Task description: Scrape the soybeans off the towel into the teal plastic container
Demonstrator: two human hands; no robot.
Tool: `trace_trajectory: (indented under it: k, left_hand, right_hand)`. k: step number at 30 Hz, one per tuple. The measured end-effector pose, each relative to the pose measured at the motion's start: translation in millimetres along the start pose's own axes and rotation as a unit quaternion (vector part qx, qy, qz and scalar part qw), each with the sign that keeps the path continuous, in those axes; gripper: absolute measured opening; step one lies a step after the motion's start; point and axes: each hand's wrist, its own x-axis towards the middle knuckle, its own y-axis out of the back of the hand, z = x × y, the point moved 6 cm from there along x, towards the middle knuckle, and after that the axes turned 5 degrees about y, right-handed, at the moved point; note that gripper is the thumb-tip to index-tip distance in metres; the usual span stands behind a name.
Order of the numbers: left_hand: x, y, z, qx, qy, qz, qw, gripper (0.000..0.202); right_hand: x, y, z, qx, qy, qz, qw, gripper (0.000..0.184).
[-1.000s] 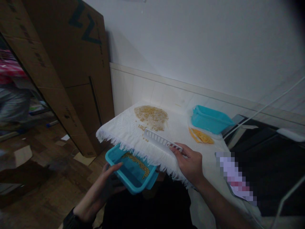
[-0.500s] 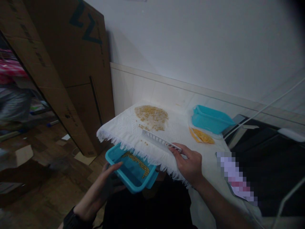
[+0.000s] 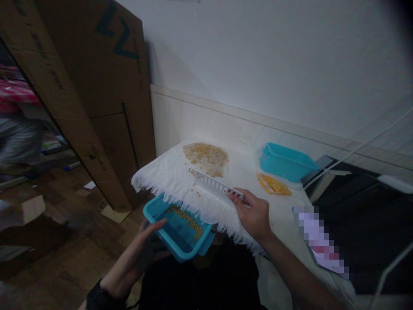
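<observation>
My left hand (image 3: 150, 239) grips the left side of a blue plastic basin (image 3: 180, 254), thumb over the rim, just below the table's fringed edge. A line of yellow beans (image 3: 185, 219) that look like soybeans lies inside it. My right hand (image 3: 253, 213) is closed on the right end of a white slotted plastic strip (image 3: 214, 188), which stands on edge on the white tablecloth (image 3: 161, 172). Behind the strip spreads a pile of soybeans (image 3: 206, 157) mixed with whitish grains too small to name. A few loose beans lie in front of the strip.
A second blue basin (image 3: 288, 162) stands at the table's back right beside a yellow cloth or bag (image 3: 274, 184). A tall cardboard box (image 3: 109, 99) rises on the left. A white cable (image 3: 358, 148) crosses at right. Another person (image 3: 19, 116) is at far left.
My right hand has shifted slightly left, and the strip has turned more upright, showing more of its slots. My left hand and the basin have hardly moved.
</observation>
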Motion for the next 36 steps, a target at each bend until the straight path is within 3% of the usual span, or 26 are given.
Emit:
trace_trajectory:
  k: [14, 23, 30, 36]
  left_hand:
    - [6.6, 7.3, -0.5, 0.009, -0.002, 0.012, 1.0, 0.072]
    - [-8.9, -9.1, 1.7, 0.006, -0.008, -0.021, 1.0, 0.079]
    - [-9.5, -9.5, 4.6, 0.012, 0.011, -0.002, 1.0, 0.065]
    - [-21.1, -17.7, 13.6, 0.006, 0.012, -0.024, 1.0, 0.046]
  right_hand:
    - [-1.7, 6.1, -31.3, 0.005, 0.114, -0.023, 0.993, 0.016]
    - [-8.1, 5.7, -55.7, 0.029, 0.125, -0.035, 0.991, 0.018]
    - [6.9, 4.3, -19.0, -0.022, 0.043, 0.035, 0.998, 0.02]
    - [8.5, -5.5, 5.4, -0.03, 0.003, 0.029, 0.999, 0.029]
